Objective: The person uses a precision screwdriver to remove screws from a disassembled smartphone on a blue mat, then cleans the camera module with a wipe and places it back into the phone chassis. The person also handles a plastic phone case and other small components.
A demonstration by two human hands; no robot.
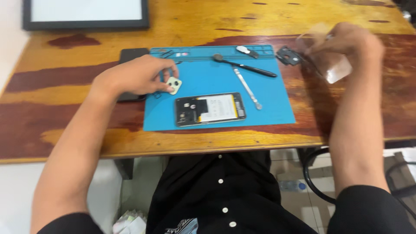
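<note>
Your left hand [136, 76] sits at the left edge of the blue mat [277, 108], fingers pinching a small pale camera cover piece [174, 85] just above the mat surface. Under that hand, a dark phone back [130, 55] lies on the table [65, 125], partly hidden.

Your right hand [346, 41] is raised off the right side of the mat, fingers closed around a clear plastic piece [338, 69]; motion blur, so exact grip can't be told.

An opened phone [210, 108] lies flat on the mat, insides up, between your hands. Beyond it: a black-handled tool [247, 66] and a metal spudger [247, 88]. A black bracket part [288, 56] rests just off the mat's right corner. A framed panel [86, 24] lies far left.
</note>
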